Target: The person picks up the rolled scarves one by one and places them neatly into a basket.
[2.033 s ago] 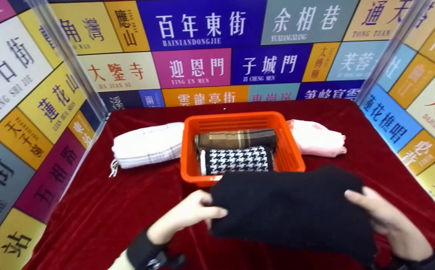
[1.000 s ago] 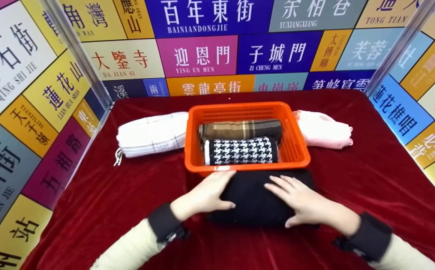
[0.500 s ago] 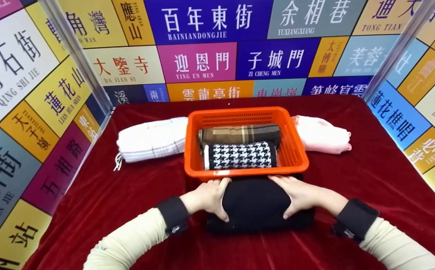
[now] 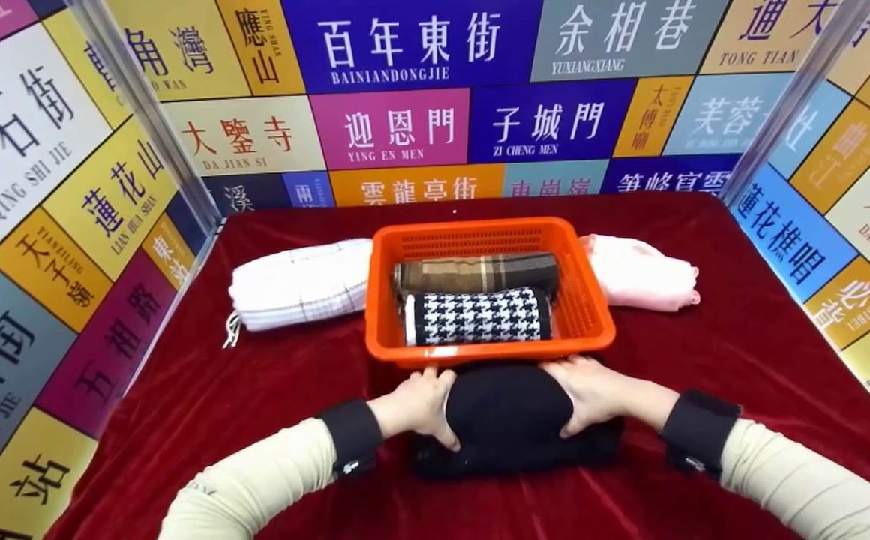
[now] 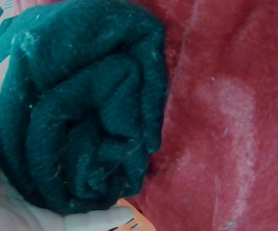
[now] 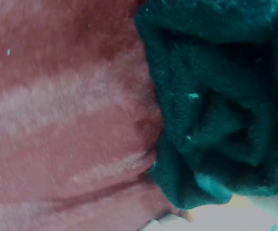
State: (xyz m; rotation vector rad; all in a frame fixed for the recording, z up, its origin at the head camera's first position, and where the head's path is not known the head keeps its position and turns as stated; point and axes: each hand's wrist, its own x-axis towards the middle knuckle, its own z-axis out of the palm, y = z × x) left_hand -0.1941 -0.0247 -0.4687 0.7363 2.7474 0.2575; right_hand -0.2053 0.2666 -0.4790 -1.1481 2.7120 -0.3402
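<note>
A black scarf (image 4: 508,409), rolled thick, lies on the table just in front of the orange basket (image 4: 376,330). My left hand (image 4: 421,405) grips its left part, thumb on the near side and fingers at the far side. My right hand (image 4: 592,388) holds the right part in the same way. A flatter dark layer shows under the roll at the near edge. In the left wrist view the scarf's coiled end (image 5: 90,120) sits against the palm. The right wrist view shows the other coiled end (image 6: 225,115), with little of the hand visible.
Inside the basket lie a brown plaid roll (image 4: 480,274) and a black-and-white houndstooth roll (image 4: 480,316). A white checked roll with tassels (image 4: 300,285) lies left of it, a pink roll (image 4: 641,274) right. Dark red cloth (image 4: 270,405) covers the table.
Two seconds ago the hands carried the black scarf, held out wide above the table. It came down before the basket, and the spread hands closed in around it. Since half a second ago little differs.
</note>
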